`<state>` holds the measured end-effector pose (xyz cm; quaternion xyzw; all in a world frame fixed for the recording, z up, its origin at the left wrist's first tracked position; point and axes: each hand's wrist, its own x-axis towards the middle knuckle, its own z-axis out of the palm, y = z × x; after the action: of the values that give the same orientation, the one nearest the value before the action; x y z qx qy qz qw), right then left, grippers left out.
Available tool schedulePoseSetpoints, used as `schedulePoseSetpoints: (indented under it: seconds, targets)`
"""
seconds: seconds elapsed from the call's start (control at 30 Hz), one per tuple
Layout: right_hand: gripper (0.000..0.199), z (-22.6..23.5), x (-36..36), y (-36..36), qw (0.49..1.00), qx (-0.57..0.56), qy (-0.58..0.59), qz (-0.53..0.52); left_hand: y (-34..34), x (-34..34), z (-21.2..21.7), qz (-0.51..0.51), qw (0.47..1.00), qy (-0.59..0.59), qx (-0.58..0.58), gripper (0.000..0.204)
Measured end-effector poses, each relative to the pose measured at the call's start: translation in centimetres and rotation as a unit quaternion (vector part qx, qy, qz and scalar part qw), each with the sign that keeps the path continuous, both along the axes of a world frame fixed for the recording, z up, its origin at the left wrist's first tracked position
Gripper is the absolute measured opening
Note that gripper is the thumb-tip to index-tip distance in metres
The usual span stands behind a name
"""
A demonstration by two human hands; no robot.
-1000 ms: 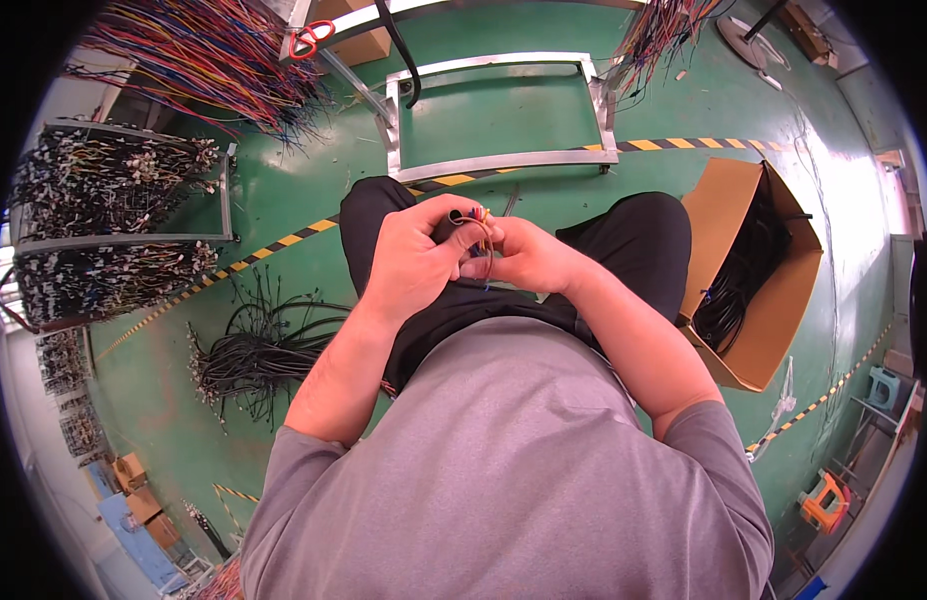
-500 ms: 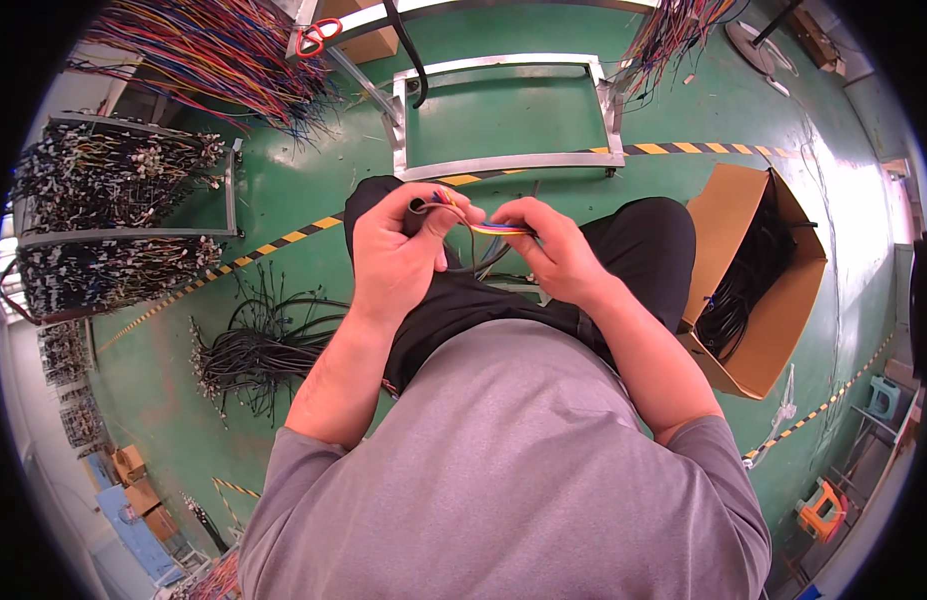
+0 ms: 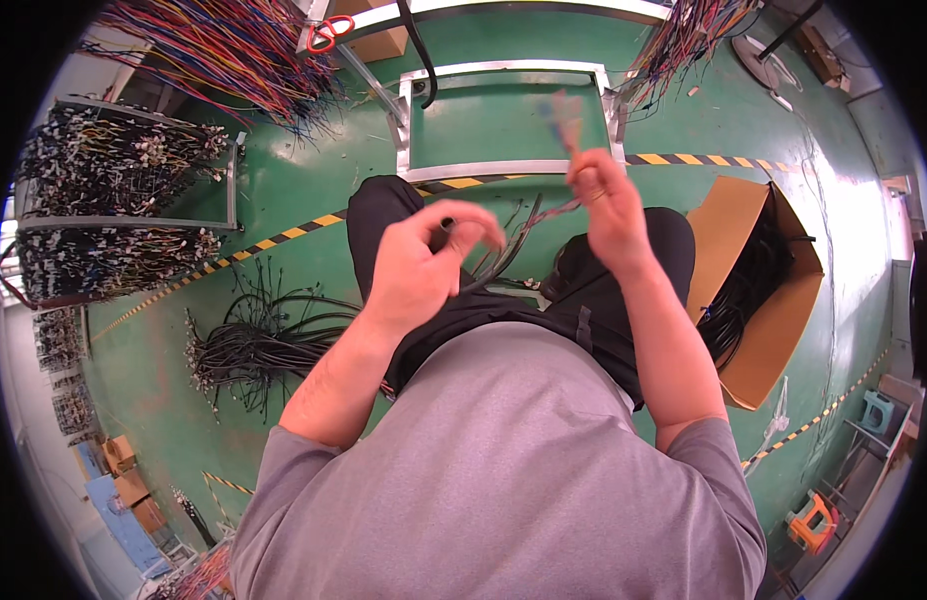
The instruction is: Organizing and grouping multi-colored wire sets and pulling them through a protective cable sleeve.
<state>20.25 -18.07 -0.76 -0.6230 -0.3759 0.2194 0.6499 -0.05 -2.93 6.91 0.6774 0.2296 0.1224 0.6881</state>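
My right hand [image 3: 613, 212] is closed in a fist on a bundle of thin coloured wires [image 3: 561, 118], whose upper ends are smeared by motion. From under this fist the wires [image 3: 551, 213] run down and left toward my other hand. My left hand [image 3: 413, 265] curls round a black tube [image 3: 446, 225] with its round end poking up between thumb and forefinger; its fingertips are slightly blurred. Below the left fingers a dark cable [image 3: 493, 270] curves up and right between my knees. Whether tube and cable are one piece is hidden by the hand.
Black cables [image 3: 248, 345] lie heaped on the floor at left. An open cardboard box [image 3: 773, 345] of black cables stands at right. Ahead is a metal frame [image 3: 503, 168]; racks of wires [image 3: 118, 165] and red-handled scissors [image 3: 330, 33] are at upper left.
My right hand has swung up and to the right, drawing the coloured wires away from the left hand. The left hand has stayed nearly in place with the black tube.
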Motion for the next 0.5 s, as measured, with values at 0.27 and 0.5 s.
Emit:
schedulePoseSetpoints:
  seconds: [0.27, 0.5]
  targets:
    - [0.018, -1.8, 7.6, 3.0, 0.990, 0.131, 0.041, -0.023, -0.9, -1.4, 3.6, -0.413, 0.898, -0.006, 0.152, 0.017]
    - [0.018, -4.0, 10.6, -1.7, 0.974, -0.058, -0.137, -0.170, 1.8, -2.7, 3.3, -0.190, 0.958, -0.025, 0.213, 0.008]
